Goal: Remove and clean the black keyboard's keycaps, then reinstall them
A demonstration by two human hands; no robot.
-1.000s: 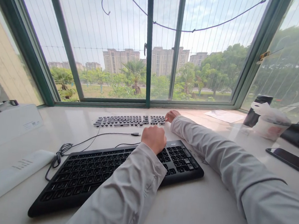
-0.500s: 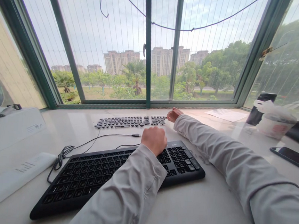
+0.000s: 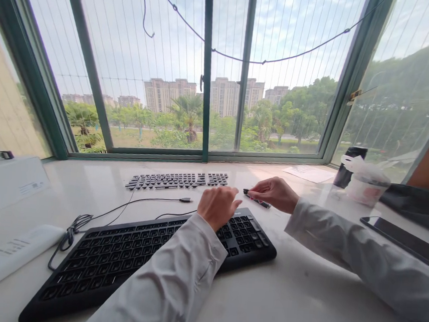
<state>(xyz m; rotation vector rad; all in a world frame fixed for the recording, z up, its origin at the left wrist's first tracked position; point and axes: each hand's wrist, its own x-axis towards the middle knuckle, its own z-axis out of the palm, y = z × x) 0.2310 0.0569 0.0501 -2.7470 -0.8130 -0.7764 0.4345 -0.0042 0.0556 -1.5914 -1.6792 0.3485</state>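
The black keyboard (image 3: 116, 252) lies tilted across the white surface, with bare key sockets where caps would sit. Over its rear edge rests my left hand (image 3: 216, 206), back up, with thumb and forefinger apart and no object visible in it. To the right, my right hand (image 3: 275, 192) pinches a slim black stick-like tool (image 3: 259, 202) just above the surface; its exact kind is unclear. Behind the keyboard, loose black keycaps (image 3: 175, 180) are laid out in keyboard order.
A black cable (image 3: 71, 231) with a USB plug (image 3: 185, 199) lies behind the keyboard. At left are a white box (image 3: 10, 178) and a long white object (image 3: 10, 258). A phone (image 3: 403, 240), a bagged tub (image 3: 366, 184), a dark bottle (image 3: 347, 165) and a paper sheet (image 3: 307, 173) sit at right.
My right hand has moved from the keycaps' right end towards me and now pinches the slim black tool. My left hand's fingers have loosened from a fist. The view has shifted slightly.
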